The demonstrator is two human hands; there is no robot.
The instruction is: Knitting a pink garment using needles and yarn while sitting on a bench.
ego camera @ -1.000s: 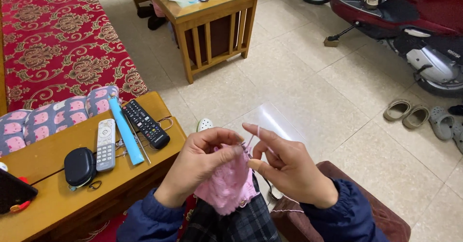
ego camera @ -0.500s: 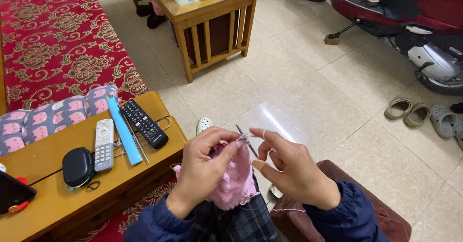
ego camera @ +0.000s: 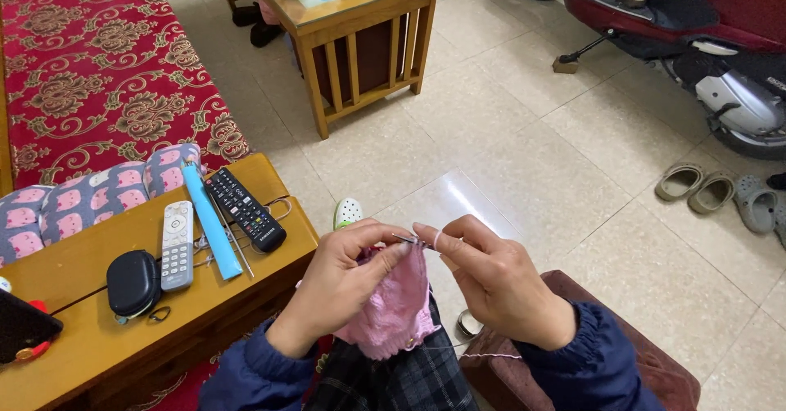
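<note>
Currently both hands are on the pink knitting [ego camera: 391, 304], held over the lap. Left hand [ego camera: 340, 284] fingers pinch its top edge; right hand [ego camera: 491, 284] fingers grip the thin needle [ego camera: 407, 239] (pink yarn looped over the index finger). Wooden tabletop [ego camera: 98, 341] at left carries two remotes.

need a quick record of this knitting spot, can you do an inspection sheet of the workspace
surface: low wooden side table at the person's left, tiled floor ahead
job's things: pink knitted piece, thin metal needles, pink yarn strand
clutter: black remote, white remote, blue tube, black oval pouch
grippers: left hand and right hand both pinch the needles and knitting
cables: nothing seen
surroundings: red patterned sofa, wooden coffee table, red scooter, grey slippers
</note>
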